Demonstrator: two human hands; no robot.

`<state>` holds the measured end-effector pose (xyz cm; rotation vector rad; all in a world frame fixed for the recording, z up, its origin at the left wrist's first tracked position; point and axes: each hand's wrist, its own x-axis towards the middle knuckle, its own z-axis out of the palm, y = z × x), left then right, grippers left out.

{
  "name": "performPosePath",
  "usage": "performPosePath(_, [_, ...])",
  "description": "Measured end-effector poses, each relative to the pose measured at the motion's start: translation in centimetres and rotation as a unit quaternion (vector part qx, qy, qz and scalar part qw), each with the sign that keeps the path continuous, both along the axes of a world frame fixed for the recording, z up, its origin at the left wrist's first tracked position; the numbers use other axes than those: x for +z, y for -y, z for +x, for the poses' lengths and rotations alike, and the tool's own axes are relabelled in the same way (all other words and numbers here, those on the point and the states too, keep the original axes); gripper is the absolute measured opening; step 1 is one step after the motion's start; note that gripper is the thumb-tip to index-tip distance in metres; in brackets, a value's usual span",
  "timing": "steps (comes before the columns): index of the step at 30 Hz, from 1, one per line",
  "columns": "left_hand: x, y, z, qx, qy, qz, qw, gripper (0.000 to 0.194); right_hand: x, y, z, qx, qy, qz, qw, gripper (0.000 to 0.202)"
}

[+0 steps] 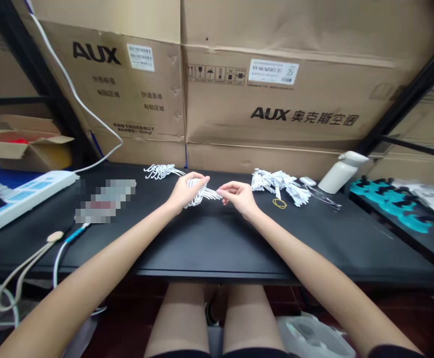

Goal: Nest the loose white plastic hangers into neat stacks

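My left hand (187, 191) is closed round a bundle of thin white hooked pieces (195, 195) above the black table. Their straight ends point right, toward my right hand (238, 197), whose thumb and forefinger pinch at the tips of the bundle. Behind my left hand lies a group of white hooks (159, 171). To the right of my right hand rests a pile of small white pieces (282, 183), with a yellow rubber band (280, 203) at its front edge.
Cardboard boxes (217, 119) stand along the table's back. On the right are a white bottle (341, 171), glasses (324, 195) and teal items (391, 204). On the left lie a power strip (30, 199), a blurred-out phone-like object (107, 201) and cables.
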<state>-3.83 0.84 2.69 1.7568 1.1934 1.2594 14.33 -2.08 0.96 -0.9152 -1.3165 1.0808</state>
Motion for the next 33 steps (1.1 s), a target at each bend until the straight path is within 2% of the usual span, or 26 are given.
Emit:
performPosePath(3, [0.1,0.1,0.0,-0.015,0.018,-0.028,0.999,0.037,0.0,0.2,0.0,-0.001,0.019,0.022,1.0,0.03])
performPosePath(9, [0.5,0.3,-0.1,-0.069,0.056,-0.096,0.991,0.03,-0.3,0.0,-0.2,0.004,0.044,0.022,0.999,0.034])
performPosePath(13, [0.7,-0.6,-0.5,-0.033,0.112,-0.128,0.985,0.029,-0.6,-0.3,-0.2,-0.026,0.054,0.018,0.998,0.037])
performPosePath(15, [0.7,-1.3,-1.0,0.004,0.16,-0.137,0.978,0.026,-0.8,-0.3,-0.2,-0.04,0.11,0.037,0.992,0.035])
performPosePath(17, [0.7,-2.0,-1.5,0.038,0.207,-0.152,0.966,0.02,-1.0,0.0,-0.4,-0.038,0.22,0.095,0.97,0.031])
performPosePath(20, [0.9,-2.7,-2.0,0.091,0.255,-0.179,0.946,0.014,-1.4,0.4,-1.1,0.015,0.398,0.2,0.895,0.043])
performPosePath(22, [0.9,-2.8,-2.2,0.114,0.271,-0.183,0.938,0.012,-1.6,0.5,-1.8,0.06,0.476,0.226,0.848,0.058])
performPosePath(24, [1.0,-2.7,-2.2,0.121,0.279,-0.18,0.935,0.012,-1.8,0.5,-2.2,0.088,0.524,0.213,0.82,0.066])
performPosePath(29, [0.7,-2.6,-1.9,0.104,0.279,-0.171,0.939,0.014,-1.7,0.1,-1.6,0.078,0.568,0.21,0.792,0.062])
performPosePath(31, [0.5,-2.6,-1.7,0.094,0.27,-0.151,0.946,0.017,-1.4,-0.1,-1.0,0.053,0.571,0.227,0.787,0.051])
performPosePath(33, [0.2,-2.5,-1.6,0.089,0.253,-0.119,0.956,0.022,-1.2,-0.3,-0.3,0.006,0.562,0.217,0.798,0.036])
